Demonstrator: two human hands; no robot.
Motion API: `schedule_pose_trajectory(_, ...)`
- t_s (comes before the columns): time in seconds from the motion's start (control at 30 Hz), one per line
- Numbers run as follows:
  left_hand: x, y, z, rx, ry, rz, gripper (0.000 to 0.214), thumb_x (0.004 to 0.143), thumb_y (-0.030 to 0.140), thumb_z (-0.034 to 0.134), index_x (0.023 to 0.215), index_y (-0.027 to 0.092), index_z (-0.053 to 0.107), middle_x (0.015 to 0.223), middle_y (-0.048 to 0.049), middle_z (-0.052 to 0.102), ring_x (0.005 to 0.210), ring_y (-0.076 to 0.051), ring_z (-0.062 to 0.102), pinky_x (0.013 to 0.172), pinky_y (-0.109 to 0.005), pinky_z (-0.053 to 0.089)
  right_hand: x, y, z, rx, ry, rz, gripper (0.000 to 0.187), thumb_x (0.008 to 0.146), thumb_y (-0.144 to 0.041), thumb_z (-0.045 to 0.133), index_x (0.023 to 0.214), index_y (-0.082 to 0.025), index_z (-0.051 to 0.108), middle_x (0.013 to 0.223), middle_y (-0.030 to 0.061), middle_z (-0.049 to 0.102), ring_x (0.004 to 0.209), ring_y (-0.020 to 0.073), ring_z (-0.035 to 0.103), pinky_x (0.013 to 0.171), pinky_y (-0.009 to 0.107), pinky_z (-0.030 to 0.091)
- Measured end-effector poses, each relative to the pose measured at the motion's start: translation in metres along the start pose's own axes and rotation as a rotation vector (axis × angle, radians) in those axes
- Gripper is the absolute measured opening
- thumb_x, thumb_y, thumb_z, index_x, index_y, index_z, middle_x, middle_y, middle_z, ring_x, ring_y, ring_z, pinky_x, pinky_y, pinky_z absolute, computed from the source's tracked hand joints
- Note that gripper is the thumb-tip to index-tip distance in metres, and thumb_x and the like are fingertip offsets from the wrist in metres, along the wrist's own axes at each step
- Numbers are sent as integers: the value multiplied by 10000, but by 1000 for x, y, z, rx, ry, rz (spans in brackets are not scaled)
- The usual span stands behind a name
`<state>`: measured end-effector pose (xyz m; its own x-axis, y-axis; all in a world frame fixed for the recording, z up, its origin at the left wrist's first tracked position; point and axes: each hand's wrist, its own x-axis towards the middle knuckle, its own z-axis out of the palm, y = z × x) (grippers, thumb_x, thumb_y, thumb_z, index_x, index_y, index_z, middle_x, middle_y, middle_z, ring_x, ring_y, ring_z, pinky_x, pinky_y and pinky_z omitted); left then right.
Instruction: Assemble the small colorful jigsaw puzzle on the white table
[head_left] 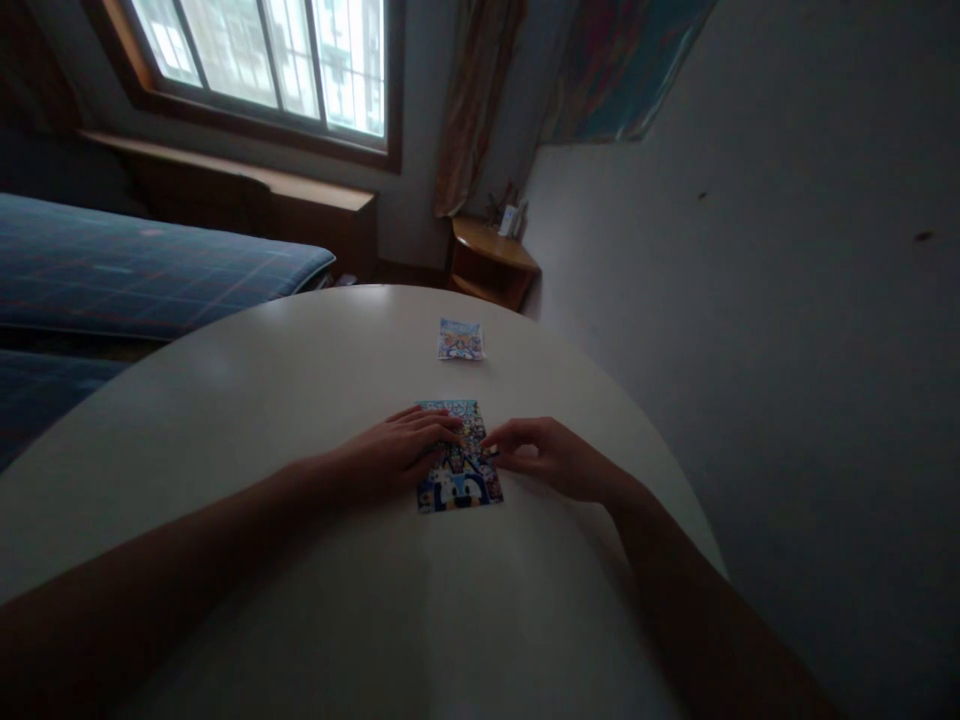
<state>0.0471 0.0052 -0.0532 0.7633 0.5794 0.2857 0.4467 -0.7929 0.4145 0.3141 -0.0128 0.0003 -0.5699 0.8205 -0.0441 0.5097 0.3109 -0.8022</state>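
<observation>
A colourful printed sheet with a blue cartoon dog's face at its near end lies flat on the white round table. My left hand rests across the sheet's left and middle part, its fingers stretched out over the print. At the sheet's right edge is my right hand, thumb and forefinger brought together in a pinch. Anything between those fingertips is too small to make out. Farther back on the table sits a small printed packet with a similar pattern, apart from both hands.
Beyond the table's left edge is a blue plaid mattress. A small wooden corner shelf with a few items stands behind the table, beside the pale wall. A barred window is at the upper left.
</observation>
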Motion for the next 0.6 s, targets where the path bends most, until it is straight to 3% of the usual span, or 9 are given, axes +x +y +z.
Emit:
schedule_pose_trajectory(0.23,0,-1,1,0,7,11,307,983,210,450,1270,253,550,1460,-49,528,1379,-212,449,1195,-457,273,3,-4,8,31,24,-17,156,853,-299,697,959,-186,705,882,26,718,826,154,662,797,302,529)
schedule_pose_trajectory(0.43,1,-3,3,14,5,5,309,993,224,445,1285,260,539,1467,-54,522,1381,-221,449,1190,-480,275,4,-6,12,43,23,-37,230,895,-297,634,1083,-186,705,987,54,722,894,168,648,811,310,513)
schedule_pose_trajectory(0.6,2,-1,2,3,5,10,313,998,228,444,1293,270,541,1463,-48,524,1380,-216,449,1192,-475,280,6,-10,18,70,70,-12,222,879,-374,656,965,-173,696,882,46,697,793,160,619,710,284,500)
